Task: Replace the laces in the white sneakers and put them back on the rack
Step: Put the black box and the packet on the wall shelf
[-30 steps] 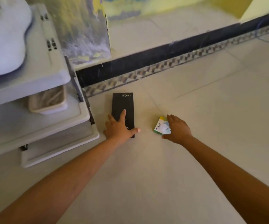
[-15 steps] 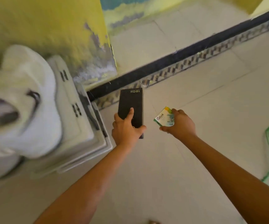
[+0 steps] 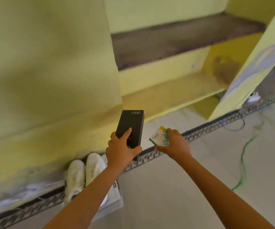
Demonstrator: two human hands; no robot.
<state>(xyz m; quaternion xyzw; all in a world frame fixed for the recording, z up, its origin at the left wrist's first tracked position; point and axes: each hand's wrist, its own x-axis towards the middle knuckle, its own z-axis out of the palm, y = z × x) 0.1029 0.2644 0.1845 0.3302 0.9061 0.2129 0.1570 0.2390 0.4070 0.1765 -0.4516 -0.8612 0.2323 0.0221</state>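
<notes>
A black box (image 3: 131,126) is clasped in the grip of the left hand (image 3: 120,149), and just right of the box a small green-and-white packet (image 3: 159,136) is pinched in the grip of the right hand (image 3: 174,142). Below and left of the box, the white sneakers (image 3: 85,172) are set side by side on the rack (image 3: 115,195).

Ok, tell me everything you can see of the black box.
The black box is long, rectangular, matte, cardboard by its look, with small pale lettering at its far end. It is held in the air, far end tilted up toward the yellow wall. Only the left hand touches it, gripping its near end, forefinger along the top.
</notes>
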